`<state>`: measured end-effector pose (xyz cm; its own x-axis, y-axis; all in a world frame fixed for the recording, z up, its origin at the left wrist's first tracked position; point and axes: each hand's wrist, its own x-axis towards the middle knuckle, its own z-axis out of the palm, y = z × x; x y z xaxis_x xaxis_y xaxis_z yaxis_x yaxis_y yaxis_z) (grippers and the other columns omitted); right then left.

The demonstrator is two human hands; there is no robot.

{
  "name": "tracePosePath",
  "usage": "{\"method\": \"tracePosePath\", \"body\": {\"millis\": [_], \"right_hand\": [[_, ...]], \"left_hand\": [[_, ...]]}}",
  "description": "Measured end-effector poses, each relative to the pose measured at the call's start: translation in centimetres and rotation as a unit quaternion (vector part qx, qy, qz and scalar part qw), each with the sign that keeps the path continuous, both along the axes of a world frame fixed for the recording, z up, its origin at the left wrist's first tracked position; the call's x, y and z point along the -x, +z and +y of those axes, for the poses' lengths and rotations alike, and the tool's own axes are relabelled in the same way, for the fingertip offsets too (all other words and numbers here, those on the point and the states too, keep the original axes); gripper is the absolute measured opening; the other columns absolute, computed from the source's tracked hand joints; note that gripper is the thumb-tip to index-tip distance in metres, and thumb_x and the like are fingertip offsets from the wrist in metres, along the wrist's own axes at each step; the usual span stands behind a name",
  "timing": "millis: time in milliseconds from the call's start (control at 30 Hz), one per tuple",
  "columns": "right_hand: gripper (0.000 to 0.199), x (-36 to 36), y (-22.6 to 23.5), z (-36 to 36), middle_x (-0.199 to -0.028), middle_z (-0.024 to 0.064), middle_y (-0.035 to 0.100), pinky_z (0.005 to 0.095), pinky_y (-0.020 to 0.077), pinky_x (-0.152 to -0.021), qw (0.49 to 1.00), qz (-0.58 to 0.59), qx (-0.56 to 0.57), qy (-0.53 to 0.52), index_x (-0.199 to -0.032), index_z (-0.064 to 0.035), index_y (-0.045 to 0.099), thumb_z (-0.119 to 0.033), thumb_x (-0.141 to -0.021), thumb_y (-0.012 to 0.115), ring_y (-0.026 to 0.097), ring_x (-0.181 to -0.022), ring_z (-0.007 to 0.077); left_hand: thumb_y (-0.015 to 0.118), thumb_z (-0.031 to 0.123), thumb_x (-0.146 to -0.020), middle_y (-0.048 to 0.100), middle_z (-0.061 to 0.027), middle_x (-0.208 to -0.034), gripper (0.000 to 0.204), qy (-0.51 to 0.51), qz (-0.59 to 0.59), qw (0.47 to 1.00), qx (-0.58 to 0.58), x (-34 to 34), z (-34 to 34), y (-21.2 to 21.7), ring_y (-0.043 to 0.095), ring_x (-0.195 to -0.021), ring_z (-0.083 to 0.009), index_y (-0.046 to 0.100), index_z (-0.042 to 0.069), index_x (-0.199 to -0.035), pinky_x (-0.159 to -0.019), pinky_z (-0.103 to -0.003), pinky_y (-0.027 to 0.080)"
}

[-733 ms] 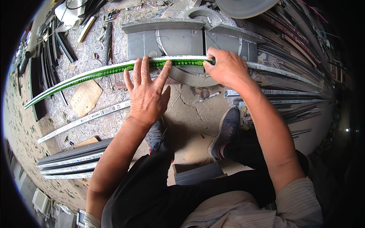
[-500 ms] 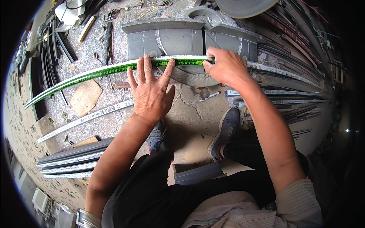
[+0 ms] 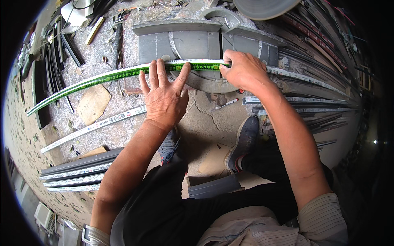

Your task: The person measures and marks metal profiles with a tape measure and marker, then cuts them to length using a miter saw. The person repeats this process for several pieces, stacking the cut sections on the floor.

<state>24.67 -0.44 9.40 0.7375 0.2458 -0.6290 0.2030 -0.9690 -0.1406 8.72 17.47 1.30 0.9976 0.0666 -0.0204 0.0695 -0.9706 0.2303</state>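
Observation:
A green tape measure (image 3: 123, 75) is stretched along a long white-faced profile (image 3: 100, 74) that lies across the grey metal saw bed (image 3: 197, 45). My left hand (image 3: 165, 96) has its fingers spread, and the fingertips rest on the tape and the profile. At the tape's right end, my right hand (image 3: 245, 71) is closed with thumb and fingers pinching the tape measure by the profile's edge. Most of what sits inside that grip is hidden by the fingers.
A round saw blade (image 3: 266, 5) shows at the top. More profiles lie at the right (image 3: 295, 99) and in a stack (image 3: 78, 170) at lower left. A white-faced strip (image 3: 94, 126) lies left of my forearm. A marker (image 3: 227, 103) lies between my shoes.
Both hands stay in nearly the same place on the tape and profile. The whole view has shifted very slightly.

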Motion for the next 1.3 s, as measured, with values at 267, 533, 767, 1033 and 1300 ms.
{"method": "tracePosePath", "body": {"millis": [267,533,767,1033,1300], "right_hand": [[0.035,0.3,-0.3,-0.2,-0.112,0.018,0.076,0.0551,0.0526,-0.098,1.0,-0.023,-0.005,0.012,-0.122,-0.011,0.07,-0.036,-0.098,0.07,0.07,-0.113,0.0432],[0.033,0.5,-0.9,-0.7,-0.104,0.0173,0.077,0.0541,0.0531,-0.093,0.999,-0.044,-0.018,0.011,-0.118,-0.0112,0.069,-0.037,-0.098,0.071,0.072,-0.105,0.0421],[0.049,1.1,-0.7,-1.4,-0.111,0.0208,0.072,0.0504,0.0536,-0.095,0.997,-0.071,-0.04,-0.001,-0.127,-0.0091,0.065,-0.045,-0.095,0.074,0.07,-0.106,0.0407],[0.056,3.3,-2.4,-5.5,-0.122,0.0239,0.065,0.0517,0.0511,-0.099,0.951,-0.241,-0.184,-0.063,-0.131,-0.0037,0.063,-0.051,-0.102,0.064,0.063,-0.116,0.0405],[0.02,14.7,-8.0,-10.7,-0.081,0.0175,0.069,0.0445,0.055,-0.071,0.91,-0.192,-0.277,-0.243,-0.108,-0.0056,0.064,-0.025,-0.104,0.065,0.07,-0.073,0.0342]], "left_hand": [[0.071,0.033,-0.09,0.032,-0.0311,-0.162,0.079,0.006,0.005,1.0,-0.002,0.1,-0.1,-0.3,0.027,-0.155,-0.0505,0.042,0.041,-0.163,-0.125,-0.071,0.015],[0.07,0.031,-0.092,0.031,-0.0311,-0.163,0.078,0.006,0.008,1.0,-0.011,0.1,-0.1,-0.5,0.027,-0.155,-0.0507,0.041,0.041,-0.163,-0.125,-0.071,0.015],[0.068,0.027,-0.09,0.032,-0.03,-0.162,0.08,0.005,0.009,1.0,-0.012,0.0,-0.1,-0.2,0.027,-0.155,-0.0505,0.04,0.04,-0.164,-0.125,-0.07,0.015],[0.069,0.026,-0.088,0.032,-0.0291,-0.161,0.082,0.004,0.001,1.0,-0.016,0.0,0.0,-0.5,0.028,-0.155,-0.0499,0.04,0.04,-0.164,-0.125,-0.07,0.016],[0.069,0.027,-0.089,0.032,-0.0295,-0.162,0.083,0.002,0.007,1.0,-0.022,0.0,-0.1,-0.3,0.028,-0.155,-0.0494,0.039,0.041,-0.165,-0.125,-0.07,0.017]]}}
